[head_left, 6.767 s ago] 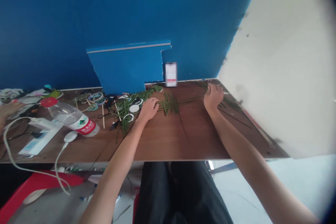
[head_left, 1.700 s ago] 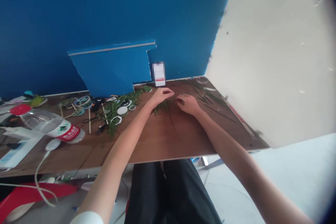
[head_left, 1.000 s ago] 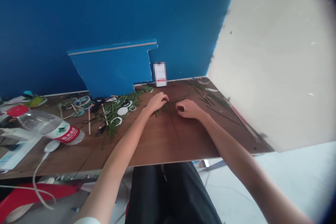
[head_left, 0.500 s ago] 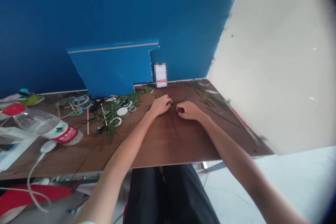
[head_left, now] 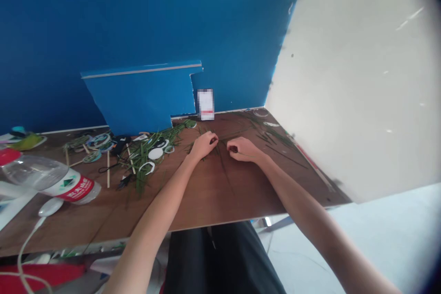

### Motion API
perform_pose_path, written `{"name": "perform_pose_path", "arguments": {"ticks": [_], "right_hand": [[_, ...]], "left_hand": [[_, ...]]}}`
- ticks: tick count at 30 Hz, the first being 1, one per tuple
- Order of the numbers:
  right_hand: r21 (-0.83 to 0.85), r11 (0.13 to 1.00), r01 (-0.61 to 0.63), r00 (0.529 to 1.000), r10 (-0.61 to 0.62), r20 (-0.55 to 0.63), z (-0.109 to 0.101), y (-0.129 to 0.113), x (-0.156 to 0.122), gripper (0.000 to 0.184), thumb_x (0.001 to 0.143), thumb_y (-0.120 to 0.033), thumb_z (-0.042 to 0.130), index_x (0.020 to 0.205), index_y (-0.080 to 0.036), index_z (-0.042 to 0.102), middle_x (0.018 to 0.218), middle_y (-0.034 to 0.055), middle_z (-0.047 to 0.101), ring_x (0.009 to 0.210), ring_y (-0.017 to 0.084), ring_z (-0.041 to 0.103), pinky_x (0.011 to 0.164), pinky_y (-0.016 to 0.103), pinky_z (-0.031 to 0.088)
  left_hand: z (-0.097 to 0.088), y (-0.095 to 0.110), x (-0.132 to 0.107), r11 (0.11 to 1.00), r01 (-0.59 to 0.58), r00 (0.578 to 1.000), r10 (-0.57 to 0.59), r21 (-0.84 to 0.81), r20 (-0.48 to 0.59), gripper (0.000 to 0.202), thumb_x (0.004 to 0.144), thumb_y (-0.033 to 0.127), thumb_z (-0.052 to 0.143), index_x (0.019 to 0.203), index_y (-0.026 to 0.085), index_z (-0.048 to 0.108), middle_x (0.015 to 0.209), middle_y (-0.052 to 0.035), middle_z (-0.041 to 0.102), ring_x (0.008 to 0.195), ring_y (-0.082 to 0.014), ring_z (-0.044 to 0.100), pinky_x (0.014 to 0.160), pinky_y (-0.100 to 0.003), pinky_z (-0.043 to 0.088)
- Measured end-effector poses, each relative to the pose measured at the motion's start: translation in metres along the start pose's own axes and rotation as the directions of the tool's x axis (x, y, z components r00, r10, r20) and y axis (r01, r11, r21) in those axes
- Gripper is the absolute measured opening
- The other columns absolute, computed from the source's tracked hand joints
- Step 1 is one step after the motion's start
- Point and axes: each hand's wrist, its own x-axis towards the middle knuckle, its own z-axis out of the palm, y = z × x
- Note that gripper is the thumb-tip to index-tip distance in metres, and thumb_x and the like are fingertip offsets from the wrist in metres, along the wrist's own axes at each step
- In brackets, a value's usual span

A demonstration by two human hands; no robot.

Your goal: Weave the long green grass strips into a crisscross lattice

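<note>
The two hands now sit close together at the middle of the brown wooden counter (head_left: pixel 213 193). Several seconds ago they were far apart: the left lay flat on a small cluster of thin green grass blades (head_left: pixel 220 140), and the right reached out to the loose strands by the white wall (head_left: pixel 344 101). Over the last second or so they have only crept nearer to each other.

The left hand (head_left: pixel 204 143) has its fingers (head_left: pixel 212 139) narrowed to a pinch, thumb against forefinger, on the blades just in front of it. The right hand (head_left: pixel 241 149) is curled into a loose fist with its thumb pressed to the forefinger. Whether a strand lies in that pinch is too fine to tell.

The blades lie flat on the counter between and just beyond the two hands, and one long dark strand trails from them toward the near edge. As I judge it, the work has narrowed from reaching across the counter to close fingertip handling at this one spot.

To the left, well apart from the hands, are:
- a heap of more green blades mixed with flat white plastic rings (head_left: pixel 155 153)
- a clear plastic bottle with a red label (head_left: pixel 51 183), lying on its side

A blue board (head_left: pixel 138 96) leans against the back wall.
</note>
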Motion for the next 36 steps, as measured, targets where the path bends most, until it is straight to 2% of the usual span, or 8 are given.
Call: {"name": "perform_pose_path", "arguments": {"ticks": [6,15,22,27,36], "right_hand": [[0.012,1.000,-0.017,1.000,0.017,-0.008,0.001,0.000,0.000,0.012,0.073,-0.019,0.054,0.078,-0.023,0.065,0.074,0.0000,0.066,0.066,0.014,0.054,0.064,0.024,0.035],[0.060,0.998,-0.009,1.000,0.009,0.013,0.001,0.001,0.001,0.011,0.073,-0.017,0.055,0.076,-0.022,0.065,0.072,0.0002,0.066,0.065,0.014,0.054,0.063,0.025,0.034],[0.110,0.994,-0.020,0.999,0.016,0.039,0.001,0.003,0.001,0.011,0.071,-0.017,0.055,0.075,-0.021,0.064,0.071,-0.0006,0.065,0.065,0.014,0.055,0.062,0.024,0.033],[0.114,0.993,-0.023,0.999,0.019,0.036,0.003,0.005,0.002,0.010,0.071,-0.016,0.056,0.075,-0.021,0.064,0.070,-0.0005,0.064,0.064,0.014,0.054,0.063,0.024,0.034],[0.115,0.993,-0.019,0.998,0.026,-0.059,0.000,0.000,0.001,0.012,0.072,-0.015,0.054,0.074,-0.021,0.063,0.065,-0.0008,0.061,0.060,0.013,0.051,0.061,0.024,0.033]], "left_hand": [[0.005,-0.004,0.001,0.999,0.001,1.000,-0.001,-0.037,0.004,0.014,0.092,0.027,0.052,0.096,0.022,0.065,0.093,-0.0036,0.062,0.087,-0.0178,0.060,0.073,-0.026,0.044],[0.010,-0.008,0.000,0.992,-0.094,0.995,0.091,-0.085,-0.037,0.012,0.093,0.025,0.052,0.097,0.022,0.064,0.093,-0.0028,0.060,0.085,-0.0169,0.059,0.072,-0.026,0.043],[0.012,-0.012,0.002,0.994,-0.088,0.996,0.088,-0.064,-0.013,0.021,0.095,0.028,0.050,0.101,0.023,0.069,0.095,-0.0042,0.060,0.091,-0.0182,0.060,0.078,-0.027,0.045],[0.011,-0.012,0.002,0.993,-0.092,0.996,0.092,-0.069,-0.011,0.020,0.095,0.029,0.050,0.100,0.023,0.069,0.094,-0.0038,0.060,0.089,-0.0180,0.060,0.076,-0.027,0.045],[0.007,-0.006,-0.001,0.993,-0.115,0.993,0.115,-0.003,0.006,0.021,0.099,0.030,0.045,0.101,0.021,0.063,0.098,-0.0042,0.060,0.094,-0.0181,0.060,0.074,-0.025,0.044]]}}
